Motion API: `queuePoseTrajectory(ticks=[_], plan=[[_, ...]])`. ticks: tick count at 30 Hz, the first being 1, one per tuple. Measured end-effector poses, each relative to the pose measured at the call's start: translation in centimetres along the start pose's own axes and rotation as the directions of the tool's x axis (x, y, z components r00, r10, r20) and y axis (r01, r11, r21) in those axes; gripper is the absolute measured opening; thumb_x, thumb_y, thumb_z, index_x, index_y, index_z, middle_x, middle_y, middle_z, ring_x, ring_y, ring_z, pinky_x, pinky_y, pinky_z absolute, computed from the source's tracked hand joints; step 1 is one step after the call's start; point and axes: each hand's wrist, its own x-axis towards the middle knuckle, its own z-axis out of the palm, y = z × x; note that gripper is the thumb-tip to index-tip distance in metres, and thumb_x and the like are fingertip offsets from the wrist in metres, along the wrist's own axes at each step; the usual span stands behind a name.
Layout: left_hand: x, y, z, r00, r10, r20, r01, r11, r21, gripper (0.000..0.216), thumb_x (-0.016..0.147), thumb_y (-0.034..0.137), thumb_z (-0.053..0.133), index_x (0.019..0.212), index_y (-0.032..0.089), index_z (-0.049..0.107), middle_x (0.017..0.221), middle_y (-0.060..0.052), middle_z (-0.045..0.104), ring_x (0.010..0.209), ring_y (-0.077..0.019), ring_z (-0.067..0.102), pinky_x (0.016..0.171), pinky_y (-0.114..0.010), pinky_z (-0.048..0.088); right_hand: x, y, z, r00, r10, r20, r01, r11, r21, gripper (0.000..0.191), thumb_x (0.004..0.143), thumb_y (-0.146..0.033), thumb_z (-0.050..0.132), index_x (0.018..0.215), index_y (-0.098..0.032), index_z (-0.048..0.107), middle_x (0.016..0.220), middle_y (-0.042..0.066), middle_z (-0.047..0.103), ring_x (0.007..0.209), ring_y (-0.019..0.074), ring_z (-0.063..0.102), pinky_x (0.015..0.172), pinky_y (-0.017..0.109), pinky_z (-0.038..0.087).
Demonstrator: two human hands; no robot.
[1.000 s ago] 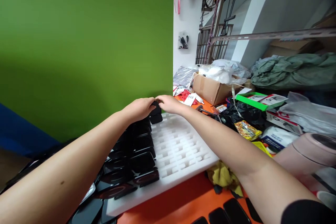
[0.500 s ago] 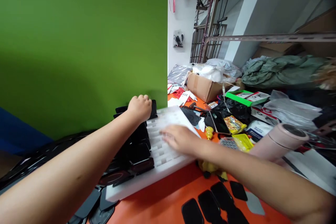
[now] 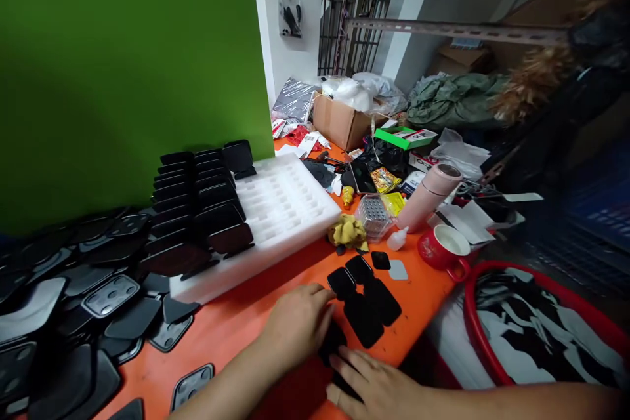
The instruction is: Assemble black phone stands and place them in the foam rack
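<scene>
Left hand [image 3: 298, 321] lay palm down on the orange tabletop [image 3: 256, 315], fingers curled over the near edge of a cluster of flat black rounded-rectangle plastic pieces [image 3: 367, 305]; fingertips touched one piece, but whether it was actually pinched could not be told. Right hand [image 3: 377, 384] sat just nearer, fingers spread flat on another black piece half hidden under it, pressing rather than gripping, as far as visible.

The cluster lay near the front edge of the table, right of centre, pieces overlapping; one grey piece [image 3: 398, 269] sat at its far right. Judgement: overlapping thin pieces are best separated by sliding the top one off with a fingertip, then pinching its edge, with the other hand steadying the pile.

Further left, a white foam tray with slotted rows [image 3: 280, 210] held upright black pieces [image 3: 207, 200] in its left rows; right rows were unfilled. Loose black and grey camera-cutout covers [image 3: 105, 295] were heaped at far left. Right of the tray: a yellow cloth [image 3: 348, 231], a pink cylindrical flask [image 3: 428, 197], a red mug [image 3: 444, 248]. A green board [image 3: 128, 59] stood behind.

Printing on packets at the far side was too small to read; no brand legible.
</scene>
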Motion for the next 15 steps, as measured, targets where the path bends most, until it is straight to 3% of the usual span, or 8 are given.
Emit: queuePoseTrajectory(ticks=[3,5,9,10,13,15], plan=[[1.5,-0.3,3.8,0.998,-0.052,-0.046,0.049,0.996,-0.079,0.03,0.087,0.028,0.038,0.111,0.022,0.056,0.119,-0.007,0.054,0.107,-0.0218,0.051,0.091,-0.037,0.041,-0.3,0.1,-1.7,1.0,-0.003,-0.024,0.004,0.999,0.05,0.034,0.088,-0.028,0.039,0.12,-0.017,0.047,0.114,0.008,0.06,0.104,0.0226,0.054,0.08,0.031,0.048],[2.5,-0.3,5.4,0.997,-0.053,-0.059,0.048,0.995,-0.083,0.035,0.085,0.03,0.042,0.117,0.022,0.052,0.13,-0.007,0.046,0.118,-0.0225,0.043,0.098,-0.038,0.036,0.2,1.2,-4.4,0.999,-0.04,0.024,0.035,0.978,0.206,0.033,0.088,-0.022,0.036,0.118,-0.014,0.049,0.112,0.007,0.062,0.101,0.0191,0.056,0.077,0.026,0.049],[2.7,0.4,8.1,0.999,-0.03,-0.042,0.027,0.998,-0.061,0.058,0.077,0.046,0.05,0.13,0.023,0.04,0.139,-0.008,0.034,0.127,-0.028,0.029,0.103,-0.045,0.027,3.0,5.8,-13.6,0.986,0.031,0.166,-0.119,0.826,0.551,0.029,0.085,-0.018,0.04,0.11,-0.023,0.055,0.09,0.002,0.068,0.079,0.0112,0.062,0.07,0.018,0.048],[2.4,0.8,8.9,1.0,-0.001,-0.006,0.001,0.999,-0.04,0.067,0.073,0.05,0.054,0.132,0.024,0.036,0.141,-0.008,0.03,0.129,-0.0305,0.023,0.104,-0.048,0.024,4.2,7.2,-16.0,0.98,0.101,0.172,-0.182,0.807,0.561,0.031,0.085,-0.015,0.04,0.111,-0.024,0.055,0.094,0.002,0.067,0.084,0.0112,0.061,0.075,0.019,0.046],[1.1,2.3,11.8,0.999,-0.034,0.021,0.033,0.998,0.06,0.076,0.07,0.052,0.055,0.135,0.019,0.032,0.143,-0.012,0.022,0.129,-0.0385,0.014,0.1,-0.062,0.018,9.4,12.2,-20.5,0.998,0.066,0.002,-0.056,0.83,0.555,0.03,0.086,-0.016,0.041,0.112,-0.023,0.055,0.106,0.004,0.063,0.097,0.0135,0.057,0.084,0.024,0.042],[0.0,3.2,13.3,0.992,-0.117,0.045,0.112,0.99,0.09,0.051,0.082,0.042,0.044,0.13,0.022,0.042,0.139,-0.013,0.03,0.126,-0.039,0.024,0.095,-0.066,0.024,14.3,15.7,-20.8,0.988,0.119,-0.102,-0.051,0.859,0.509,0.027,0.087,-0.019,0.042,0.109,-0.021,0.057,0.106,0.004,0.062,0.097,0.0144,0.056,0.085,0.026,0.04]])
